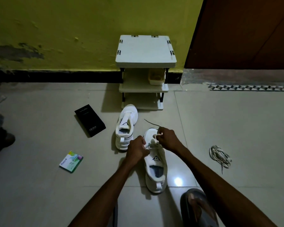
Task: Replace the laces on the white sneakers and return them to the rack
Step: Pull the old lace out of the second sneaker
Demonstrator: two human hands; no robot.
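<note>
Two white sneakers stand on the tiled floor. The near sneaker (156,167) lies in front of me, toe pointing away. My left hand (137,149) pinches the lace at the eyelets on its left side. My right hand (168,139) grips a white lace (152,123) above the toe area; its free end trails up and left. The far sneaker (125,126) stands unlaced to the left, near the white shoe rack (145,51) against the yellow wall. A loose bundle of laces (219,155) lies on the floor to the right.
A black phone box (89,120) and a small colourful packet (71,161) lie on the floor at left. A pale container (156,77) sits on the rack's middle shelf. My foot in a sandal (197,208) is at the bottom right. A brown door (244,30) stands at right.
</note>
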